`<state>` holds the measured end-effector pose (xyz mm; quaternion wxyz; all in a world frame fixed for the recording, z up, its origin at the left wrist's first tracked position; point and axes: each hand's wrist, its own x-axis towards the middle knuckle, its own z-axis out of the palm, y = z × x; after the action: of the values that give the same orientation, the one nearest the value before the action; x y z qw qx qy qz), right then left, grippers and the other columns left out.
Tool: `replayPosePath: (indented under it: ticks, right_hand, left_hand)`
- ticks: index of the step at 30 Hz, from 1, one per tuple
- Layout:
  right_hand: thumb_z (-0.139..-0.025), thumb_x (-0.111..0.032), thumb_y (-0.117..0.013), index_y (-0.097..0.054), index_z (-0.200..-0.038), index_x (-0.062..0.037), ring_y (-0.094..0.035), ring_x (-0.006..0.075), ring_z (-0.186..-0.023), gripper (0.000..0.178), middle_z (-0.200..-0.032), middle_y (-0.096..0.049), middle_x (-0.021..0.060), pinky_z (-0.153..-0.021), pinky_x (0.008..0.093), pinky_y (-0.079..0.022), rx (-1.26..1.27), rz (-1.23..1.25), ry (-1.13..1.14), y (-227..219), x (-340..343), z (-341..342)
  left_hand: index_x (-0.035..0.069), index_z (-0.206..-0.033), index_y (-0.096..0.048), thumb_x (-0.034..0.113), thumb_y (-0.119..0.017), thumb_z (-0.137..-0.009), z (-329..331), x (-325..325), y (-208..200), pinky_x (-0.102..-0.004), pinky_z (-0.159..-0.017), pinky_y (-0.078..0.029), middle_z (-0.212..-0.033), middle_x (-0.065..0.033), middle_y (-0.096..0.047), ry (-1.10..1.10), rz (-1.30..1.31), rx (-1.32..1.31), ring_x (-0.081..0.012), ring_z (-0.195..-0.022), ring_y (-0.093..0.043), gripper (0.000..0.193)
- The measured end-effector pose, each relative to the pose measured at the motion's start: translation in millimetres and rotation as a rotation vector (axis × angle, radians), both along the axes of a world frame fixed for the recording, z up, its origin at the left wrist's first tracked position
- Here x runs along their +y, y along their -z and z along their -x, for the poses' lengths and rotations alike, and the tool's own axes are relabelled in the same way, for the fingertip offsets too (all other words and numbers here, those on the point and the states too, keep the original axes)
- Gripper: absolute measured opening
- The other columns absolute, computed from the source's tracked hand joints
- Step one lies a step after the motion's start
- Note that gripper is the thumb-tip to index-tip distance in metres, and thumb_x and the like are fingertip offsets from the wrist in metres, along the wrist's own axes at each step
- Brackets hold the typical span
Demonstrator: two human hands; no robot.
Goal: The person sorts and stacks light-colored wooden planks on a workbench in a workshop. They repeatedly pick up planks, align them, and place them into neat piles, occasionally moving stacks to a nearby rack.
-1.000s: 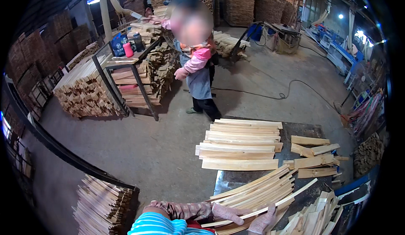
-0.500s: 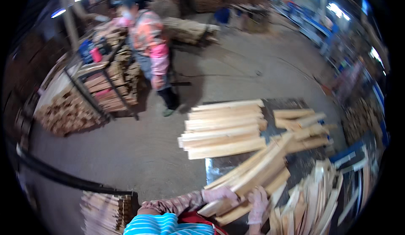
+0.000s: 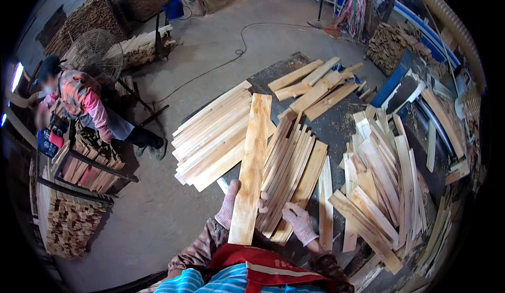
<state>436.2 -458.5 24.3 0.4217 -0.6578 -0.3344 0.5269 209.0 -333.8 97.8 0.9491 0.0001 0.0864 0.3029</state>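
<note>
My left hand (image 3: pixel 227 209), in a pale knitted glove, grips a long flat wooden board (image 3: pixel 251 161). Its fingertips show past the board's right edge, and the board is tilted up in front of me. Beside it, a stack of narrow boards (image 3: pixel 286 169) lies on the dark table, partly hidden by the held board. Over the near right end of that stack is my right hand (image 3: pixel 301 223), gloved too, its fingers loosely bent and nothing visible in them. Left of the held board, a row of pale boards (image 3: pixel 215 135) lies side by side.
Loose boards (image 3: pixel 321 85) lie at the table's (image 3: pixel 273 72) far end. A heap of strips (image 3: pixel 379 177) spreads on the right, near a blue machine (image 3: pixel 402 90). At far left, a person (image 3: pixel 79 98) stands by stacked wood (image 3: pixel 73 224). A cable (image 3: pixel 239 51) crosses the floor.
My view has swung right, so the person and the table appear further left. My left hand now holds one board raised; earlier both hands were at a bundle of boards.
</note>
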Motion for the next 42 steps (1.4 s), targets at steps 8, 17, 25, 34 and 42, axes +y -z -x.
replayPosePath:
  ticks: [8, 17, 25, 34, 42]
  right_hand:
    - [-0.091, -0.031, -0.069, -0.064, -0.124, 0.0011, -0.064, 0.0196, -0.099, 0.046, -0.11, -0.07, 0.0119, -0.09, 0.0316, -0.05, -0.086, 0.06, -0.004, -14.5, -14.0, -13.4]
    - [-0.089, -0.028, -0.07, -0.057, -0.131, 0.0048, -0.063, 0.0238, -0.108, 0.055, -0.118, -0.067, 0.0169, -0.095, 0.0335, -0.049, -0.179, 0.122, 0.23, 28.8, -38.6, -22.2]
    - [-0.086, -0.026, -0.071, -0.058, -0.126, 0.0071, -0.063, 0.024, -0.102, 0.054, -0.113, -0.068, 0.016, -0.091, 0.0354, -0.049, -0.018, 0.241, 0.422, 103.3, -49.2, -34.4]
    - [-0.084, -0.023, -0.071, -0.068, -0.109, 0.0018, -0.062, 0.0179, -0.089, 0.036, -0.098, -0.07, 0.0091, -0.083, 0.0319, -0.048, 0.127, 0.149, 0.415, 87.4, -4.4, -6.1]
    - [-0.086, -0.029, -0.064, -0.065, -0.122, -0.0039, -0.064, 0.0339, -0.11, 0.044, -0.116, -0.069, 0.0189, -0.095, 0.0383, -0.048, -0.272, 0.136, 0.098, 61.2, 6.7, -8.3]
  left_hand:
    - [0.009, -0.128, -0.056, 0.055, -0.054, -0.097, 18.9, 17.5, 52.2, -0.047, -0.082, -0.057, -0.109, -0.0185, -0.065, -0.059, -0.068, 0.434, -0.0262, -0.084, -0.066, 0.056]
    - [0.002, -0.115, -0.065, 0.022, -0.072, -0.089, 21.4, 41.1, 37.1, -0.0326, -0.074, -0.057, -0.095, -0.0052, -0.071, 0.008, -0.356, 1.06, -0.0158, -0.078, -0.068, 0.033]
    - [0.003, -0.116, -0.065, 0.027, -0.073, -0.087, 26.5, 56.1, 32.7, -0.0321, -0.072, -0.056, -0.091, -0.0046, -0.07, 0.024, -0.398, 1.022, -0.0161, -0.074, -0.067, 0.038]
    - [0.0, -0.131, -0.059, 0.03, -0.071, -0.088, 47.4, 108.9, 58.6, -0.0318, -0.094, -0.051, -0.115, -0.0074, -0.068, 0.164, -0.505, 1.07, -0.0175, -0.102, -0.066, 0.054]
    - [0.0, -0.137, -0.055, 0.033, -0.069, -0.089, 43.5, 140.6, 90.7, -0.0328, -0.106, -0.041, -0.124, -0.0087, -0.066, 0.21, -0.558, 1.117, -0.0191, -0.118, -0.059, 0.06]
